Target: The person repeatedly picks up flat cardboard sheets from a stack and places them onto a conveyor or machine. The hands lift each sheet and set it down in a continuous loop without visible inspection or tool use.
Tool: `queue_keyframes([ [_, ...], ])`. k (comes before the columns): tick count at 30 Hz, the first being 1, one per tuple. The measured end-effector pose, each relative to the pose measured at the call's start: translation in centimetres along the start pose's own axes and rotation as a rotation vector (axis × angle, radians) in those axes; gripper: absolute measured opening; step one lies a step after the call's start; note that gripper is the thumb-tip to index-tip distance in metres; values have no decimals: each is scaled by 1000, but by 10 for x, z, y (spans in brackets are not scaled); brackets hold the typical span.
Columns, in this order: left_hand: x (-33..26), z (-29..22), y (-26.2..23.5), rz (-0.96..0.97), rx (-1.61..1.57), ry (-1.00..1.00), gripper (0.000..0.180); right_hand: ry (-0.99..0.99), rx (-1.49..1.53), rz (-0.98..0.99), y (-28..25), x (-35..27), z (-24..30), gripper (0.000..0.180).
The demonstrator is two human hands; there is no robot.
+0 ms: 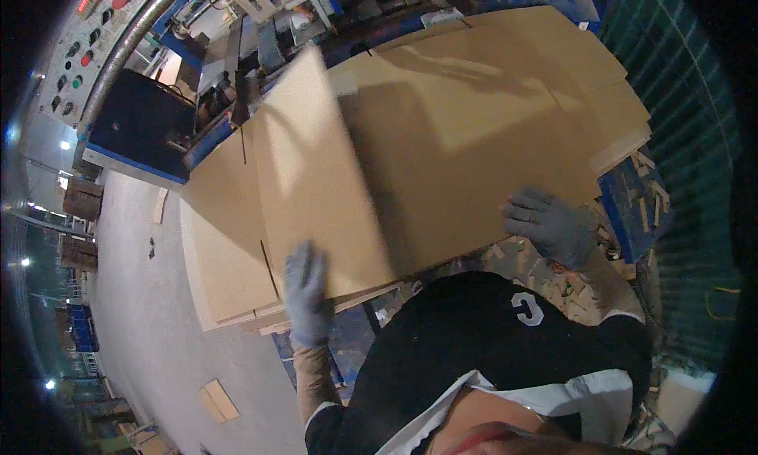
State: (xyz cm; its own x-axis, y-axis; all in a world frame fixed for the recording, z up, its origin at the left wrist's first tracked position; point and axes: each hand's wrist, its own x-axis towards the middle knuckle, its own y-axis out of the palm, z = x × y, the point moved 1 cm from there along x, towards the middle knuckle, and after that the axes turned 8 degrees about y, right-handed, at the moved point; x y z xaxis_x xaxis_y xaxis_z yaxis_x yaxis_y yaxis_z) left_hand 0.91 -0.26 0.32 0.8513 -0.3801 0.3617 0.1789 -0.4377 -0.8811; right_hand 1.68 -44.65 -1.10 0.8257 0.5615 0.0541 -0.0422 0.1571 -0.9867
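- My left hand [309, 297], fingers straight, meets the raised cardboard flap [316, 171] just ahead — whether it grips, I can't tell.
- My right hand [550, 227] spreads at the near edge of the cardboard sheet [474, 182].
- Folding seems partway: flap up, not yet flat.

At 7 o'clock, the left hand [308, 293] lies on cardboard [316, 210]; right hand [550, 224], 3 o'clock; control panel [85, 50], 10 o'clock.

A control panel [88, 50], machinery [271, 46] and stacked cardboard [482, 171] show a factory.
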Motion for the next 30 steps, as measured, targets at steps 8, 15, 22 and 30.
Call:
queue_keyframes([
  [8,17,5,11,207,291,156,56,-114,68,-75,-7,35,-21,40],
  [15,57,48,10,25,262,248,59,-160,-102,-240,-15,106,-78,69],
  [22,151,141,40,-190,366,246,59,10,-38,-189,-16,207,-129,73],
  [30,202,70,40,-33,353,-58,75,306,-113,-477,8,310,-163,41],
])
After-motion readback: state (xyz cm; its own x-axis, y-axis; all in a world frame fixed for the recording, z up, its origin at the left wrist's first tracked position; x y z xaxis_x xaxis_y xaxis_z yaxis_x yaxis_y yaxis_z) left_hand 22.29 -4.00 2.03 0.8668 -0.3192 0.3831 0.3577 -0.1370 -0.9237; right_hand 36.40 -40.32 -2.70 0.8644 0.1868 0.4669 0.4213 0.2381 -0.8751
